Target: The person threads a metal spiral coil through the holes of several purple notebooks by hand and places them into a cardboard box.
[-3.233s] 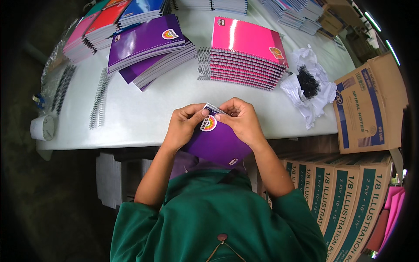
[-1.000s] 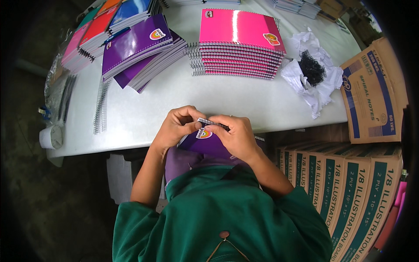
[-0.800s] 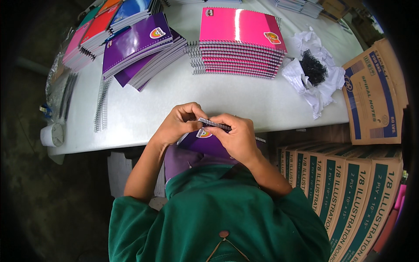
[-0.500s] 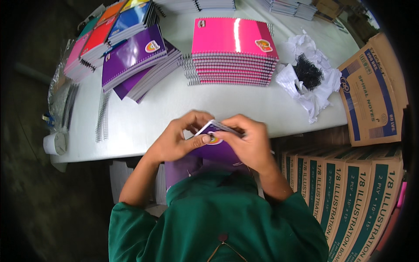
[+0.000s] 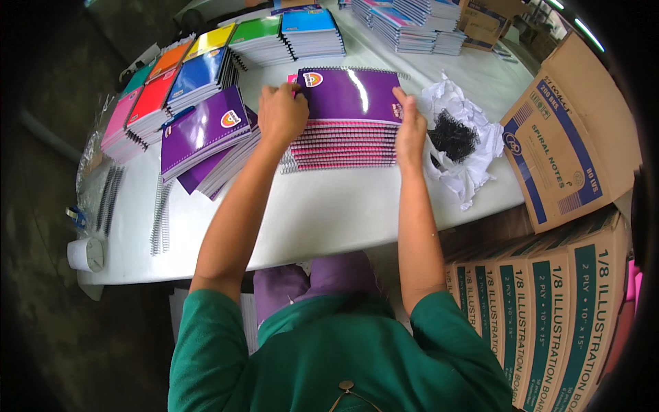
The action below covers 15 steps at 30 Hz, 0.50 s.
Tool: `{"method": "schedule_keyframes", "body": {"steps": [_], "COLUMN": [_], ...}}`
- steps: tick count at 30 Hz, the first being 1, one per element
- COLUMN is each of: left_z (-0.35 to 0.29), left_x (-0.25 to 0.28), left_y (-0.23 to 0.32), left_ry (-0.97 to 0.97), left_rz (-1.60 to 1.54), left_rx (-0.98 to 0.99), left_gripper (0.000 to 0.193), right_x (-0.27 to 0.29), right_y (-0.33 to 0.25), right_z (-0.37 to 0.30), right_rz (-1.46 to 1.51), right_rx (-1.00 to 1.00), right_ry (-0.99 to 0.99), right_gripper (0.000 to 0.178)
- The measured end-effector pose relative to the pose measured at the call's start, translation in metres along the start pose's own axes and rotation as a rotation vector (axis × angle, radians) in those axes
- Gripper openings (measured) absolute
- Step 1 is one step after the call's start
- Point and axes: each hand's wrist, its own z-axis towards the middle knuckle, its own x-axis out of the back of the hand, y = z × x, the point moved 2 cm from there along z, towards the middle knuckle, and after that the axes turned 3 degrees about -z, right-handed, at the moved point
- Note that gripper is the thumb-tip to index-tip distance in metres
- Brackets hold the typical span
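A purple spiral notebook (image 5: 353, 96) lies on top of the stack of pink spiral notebooks (image 5: 347, 145), its wire coil along the far edge. My left hand (image 5: 283, 113) is closed on its left edge, fingers curled over the cover. At its right edge my right hand (image 5: 410, 127) grips it, fingers along the side. Only a sliver of pink cover shows beyond the left hand. Left of the stack, more purple notebooks (image 5: 206, 130) sit in a skewed pile, partly behind my left forearm.
Colourful notebook stacks (image 5: 257, 44) stand at the back left. Loose wire coils (image 5: 161, 216) and a white roll (image 5: 86, 255) lie at the left. Right of the stack, black coil scraps (image 5: 453, 135) rest on crumpled white paper (image 5: 480, 161). Cardboard boxes (image 5: 570, 147) flank the table's right side.
My hands have moved forward from near my lap with the purple notebook, which now lies on the pink stack. The hands have spread to its two side edges.
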Motion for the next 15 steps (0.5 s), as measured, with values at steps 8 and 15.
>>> {"method": "schedule_keyframes", "body": {"steps": [8,15], "left_z": [-0.044,-0.035], "left_x": [0.005,0.084], "left_y": [-0.001,-0.017], "left_ry": [0.346,0.143], "left_rz": [-0.308,0.087], "left_rx": [-0.001,-0.278], "left_gripper": [0.016,0.053], "right_x": [-0.028,0.004], "right_y": [-0.01,0.001], "right_z": [-0.009,-0.016], "right_rz": [-0.13,-0.166], "right_rx": [0.035,0.116], "right_ry": [0.221,0.272], "right_gripper": [0.04,0.046]}}
